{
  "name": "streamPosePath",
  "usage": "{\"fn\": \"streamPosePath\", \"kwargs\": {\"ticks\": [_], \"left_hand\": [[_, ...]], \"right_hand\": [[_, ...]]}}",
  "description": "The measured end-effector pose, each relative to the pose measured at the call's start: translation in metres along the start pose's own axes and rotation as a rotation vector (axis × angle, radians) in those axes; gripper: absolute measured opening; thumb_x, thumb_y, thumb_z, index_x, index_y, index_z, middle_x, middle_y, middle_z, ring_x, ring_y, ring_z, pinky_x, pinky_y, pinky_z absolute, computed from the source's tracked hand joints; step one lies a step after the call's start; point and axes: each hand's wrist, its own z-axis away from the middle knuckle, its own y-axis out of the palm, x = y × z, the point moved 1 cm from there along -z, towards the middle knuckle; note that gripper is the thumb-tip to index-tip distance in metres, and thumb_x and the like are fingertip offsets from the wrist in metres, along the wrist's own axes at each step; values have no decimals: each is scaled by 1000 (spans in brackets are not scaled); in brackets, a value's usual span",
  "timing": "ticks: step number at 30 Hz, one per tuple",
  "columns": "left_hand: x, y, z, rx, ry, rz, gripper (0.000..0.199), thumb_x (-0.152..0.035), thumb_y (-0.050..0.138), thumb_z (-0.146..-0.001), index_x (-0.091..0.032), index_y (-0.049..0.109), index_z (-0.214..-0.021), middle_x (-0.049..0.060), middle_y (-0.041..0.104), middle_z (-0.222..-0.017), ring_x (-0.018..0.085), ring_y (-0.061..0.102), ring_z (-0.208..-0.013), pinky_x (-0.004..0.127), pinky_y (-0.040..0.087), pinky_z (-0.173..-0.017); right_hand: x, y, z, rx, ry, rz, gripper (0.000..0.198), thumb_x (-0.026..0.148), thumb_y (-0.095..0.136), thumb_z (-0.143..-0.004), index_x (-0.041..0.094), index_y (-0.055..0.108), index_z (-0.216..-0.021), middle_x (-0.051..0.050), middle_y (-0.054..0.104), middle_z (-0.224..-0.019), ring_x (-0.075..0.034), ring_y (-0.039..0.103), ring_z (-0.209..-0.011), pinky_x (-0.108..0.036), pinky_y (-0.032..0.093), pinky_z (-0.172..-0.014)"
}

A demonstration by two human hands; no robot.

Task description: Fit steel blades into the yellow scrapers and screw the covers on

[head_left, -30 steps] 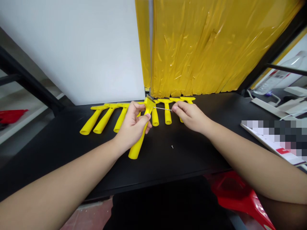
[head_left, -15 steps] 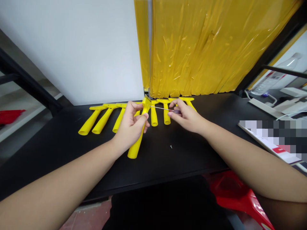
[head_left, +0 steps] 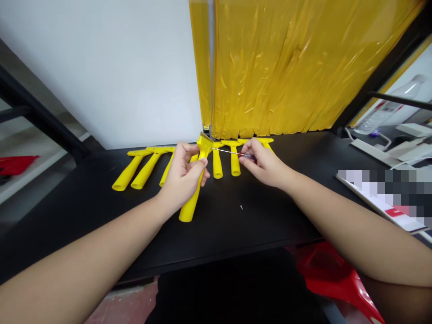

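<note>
My left hand (head_left: 189, 173) is closed around a yellow scraper (head_left: 189, 206), its head raised and its hollow handle end tilted down toward me. In my right hand (head_left: 261, 161) a screwdriver (head_left: 227, 152) with a thin metal shaft and dark purplish handle lies nearly level. Its tip meets the side of the scraper's head; whether it sits in a screw is too small to tell. A small screw (head_left: 241, 207) rests on the black table below my right hand. Behind both hands, several more yellow scrapers (head_left: 147, 171) lie in a row, some partly covered by my hands.
A white panel (head_left: 111, 76) and a yellow plastic-wrapped panel (head_left: 270, 67) stand along the back of the black table (head_left: 216, 243). To the right are a plastic bottle (head_left: 388, 105), white boxes and cables. Something red and shiny (head_left: 337, 274) is below the table edge.
The scraper's head has turned slightly in my left hand, showing more of its face. The right hand's fingers have shifted a little on the screwdriver, whose tip stays at the head.
</note>
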Motion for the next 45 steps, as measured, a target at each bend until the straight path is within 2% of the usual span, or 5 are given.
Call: {"fn": "streamPosePath", "kwargs": {"ticks": [6,12,19,25,45], "left_hand": [[-2,1,2,40,-25,13,35,-20,72,-86,-25,40,-99,-2,59,-101,6,60,-56,23,47,-45],[-2,-2,0,26,43,7,35,-21,71,-87,-25,39,-99,-2,56,-106,6,61,-55,24,46,-44],[-2,-1,3,94,17,17,35,-23,70,-89,-26,38,-101,-3,59,-97,7,59,-54,23,46,-46],[1,-4,-2,78,69,53,34,-22,71,-88,-26,39,-101,-2,55,-107,7,63,-57,22,46,-43],[4,-5,-4,129,77,27,31,-24,67,-92,-26,38,-104,-2,55,-108,6,63,-55,20,47,-42]], "right_hand": [[-1,-4,-4,-59,101,77,44,48,42,-107,22,57,-75,-3,60,-70,-19,55,-67,-34,40,-68],[-1,-4,1,5,-1,-16,23,41,62,-99,25,50,-109,3,56,-74,-17,49,-62,-30,40,-62],[-1,-9,-3,-96,60,55,46,50,41,-109,22,59,-77,-5,63,-76,-21,58,-73,-34,42,-70],[-2,-6,2,-10,10,-1,24,46,59,-102,25,50,-108,3,53,-73,-16,48,-60,-31,39,-63],[19,-6,2,-64,-122,240,23,34,53,-104,20,57,-85,-1,58,-74,-16,50,-67,-31,36,-66]]}}
